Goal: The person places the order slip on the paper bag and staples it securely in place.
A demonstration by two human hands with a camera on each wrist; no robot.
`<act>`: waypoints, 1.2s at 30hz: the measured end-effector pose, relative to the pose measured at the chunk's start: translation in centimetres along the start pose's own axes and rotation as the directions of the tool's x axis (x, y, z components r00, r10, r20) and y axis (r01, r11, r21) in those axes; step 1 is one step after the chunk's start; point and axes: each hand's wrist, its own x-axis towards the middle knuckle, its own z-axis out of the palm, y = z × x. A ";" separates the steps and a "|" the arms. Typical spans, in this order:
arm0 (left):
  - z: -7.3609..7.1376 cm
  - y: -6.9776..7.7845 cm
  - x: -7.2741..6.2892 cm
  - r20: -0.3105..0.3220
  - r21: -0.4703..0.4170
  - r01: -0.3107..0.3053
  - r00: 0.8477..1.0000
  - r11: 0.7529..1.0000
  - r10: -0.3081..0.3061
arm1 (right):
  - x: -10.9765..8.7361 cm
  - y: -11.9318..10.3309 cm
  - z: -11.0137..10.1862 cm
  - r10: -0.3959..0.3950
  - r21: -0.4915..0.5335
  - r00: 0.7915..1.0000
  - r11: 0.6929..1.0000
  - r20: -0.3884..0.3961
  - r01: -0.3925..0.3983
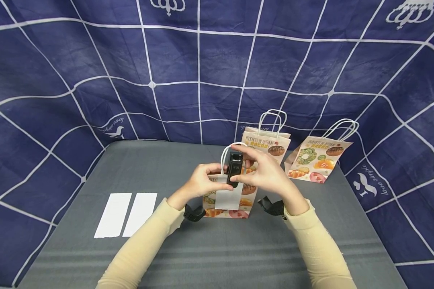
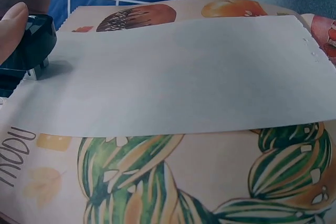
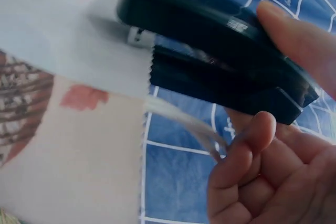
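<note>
Black stapler (image 1: 234, 170) | R grip (image 1: 269, 172) clamped on it | L grip (image 1: 203, 179) pt hid, can't tell

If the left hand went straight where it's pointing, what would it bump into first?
Probably the black stapler: it sits right at the left hand's fingertips. They seem to be touching it already, though depth is hard to judge.

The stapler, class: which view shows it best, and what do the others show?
The right wrist view, because it shows the stapler largest and side-on, with the gap between its two halves. The head view shows it small and foreshortened; the left wrist view catches only one end.
</note>
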 end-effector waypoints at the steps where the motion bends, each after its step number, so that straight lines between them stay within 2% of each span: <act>1: 0.0 0.0 0.0 0.002 -0.002 -0.001 1.000 1.000 0.001 | 0.0 0.0 0.0 0.008 0.017 1.000 1.000 -0.002 -0.008; 7: -0.1 -0.2 0.0 0.002 -0.005 -0.018 1.000 1.000 0.018 | -0.3 0.2 0.3 0.060 0.070 0.997 0.996 -0.047 -0.057; 9: -0.1 -0.2 0.0 0.001 -0.007 -0.024 1.000 1.000 0.024 | -0.6 0.3 0.5 0.040 0.056 0.995 0.998 -0.087 -0.035; 12: -0.1 -0.2 0.0 0.000 -0.007 -0.027 1.000 1.000 0.027 | -1.0 0.5 0.9 -0.044 0.033 0.986 0.998 -0.159 0.049; 16: -0.1 0.0 0.0 -0.001 0.001 -0.024 1.000 1.000 0.024 | -1.4 0.8 1.4 -0.145 0.011 0.958 0.988 -0.248 0.152; 21: 0.0 0.2 0.0 -0.003 0.003 -0.018 1.000 1.000 0.018 | -1.7 1.6 2.0 -0.180 0.015 0.922 0.980 -0.344 0.197; 24: 0.0 0.2 0.0 -0.002 -0.008 -0.012 1.000 1.000 0.012 | -1.8 2.3 2.4 -0.220 -0.001 0.890 0.971 -0.400 0.240; 26: 0.0 0.1 0.0 -0.002 -0.014 -0.010 1.000 1.000 0.010 | -1.8 2.5 2.6 -0.227 0.003 0.878 0.968 -0.421 0.252; 28: 0.0 0.1 0.0 -0.001 -0.011 -0.009 1.000 1.000 0.009 | -1.8 2.0 2.5 -0.197 0.035 0.886 0.972 -0.419 0.233; 30: 0.0 0.2 0.0 -0.002 -0.005 -0.011 1.000 1.000 0.011 | -1.9 1.3 2.4 -0.117 0.094 0.918 0.982 -0.378 0.164; 33: 0.0 0.4 -0.1 -0.005 0.024 -0.021 1.000 0.999 0.022 | -2.0 0.3 2.0 0.010 0.192 0.968 0.981 -0.251 0.040; 36: -0.1 0.5 -0.1 -0.005 0.046 -0.038 0.999 0.998 0.039 | -2.0 0.5 2.0 0.094 0.219 0.989 0.973 -0.114 -0.067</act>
